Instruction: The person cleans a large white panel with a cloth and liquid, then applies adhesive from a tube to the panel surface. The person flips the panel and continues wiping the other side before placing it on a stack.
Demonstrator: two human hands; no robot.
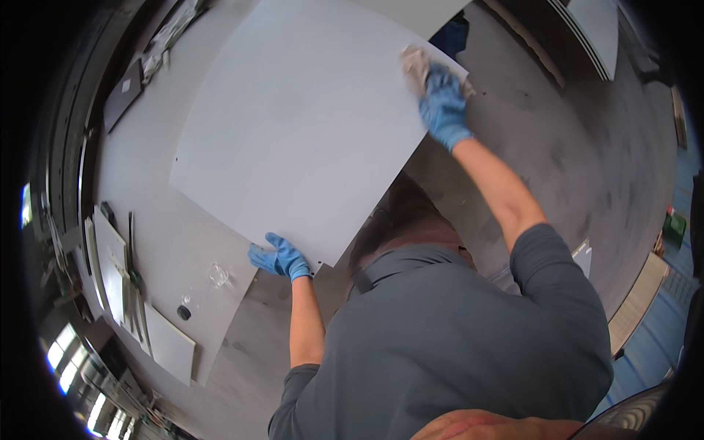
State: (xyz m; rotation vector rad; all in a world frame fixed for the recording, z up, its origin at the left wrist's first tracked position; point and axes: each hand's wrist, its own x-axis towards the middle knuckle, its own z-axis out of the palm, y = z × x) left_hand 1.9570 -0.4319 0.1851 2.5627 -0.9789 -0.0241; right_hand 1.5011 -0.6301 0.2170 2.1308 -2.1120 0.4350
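Observation:
A large flat pale-grey panel (293, 132) lies on the worktable (147, 169) in front of me. My right hand (445, 108), in a blue glove, is closed on a crumpled beige cloth (416, 67) at the panel's far right corner; hand and cloth are a little blurred. My left hand (281, 257), gloved too, rests at the panel's near left edge, close to the near corner. Its fingers are stretched out and apart, one of them lying over the edge. Whether the others reach under the panel I cannot tell.
White strips and boards (114, 268) lie at the table's left, near a small black round piece (183, 312) and crumpled clear plastic (218, 274). A dark flat plate (122, 95) sits farther back. Stacked panels (587, 37) stand at the far right, and a wooden board (638, 301) lies right.

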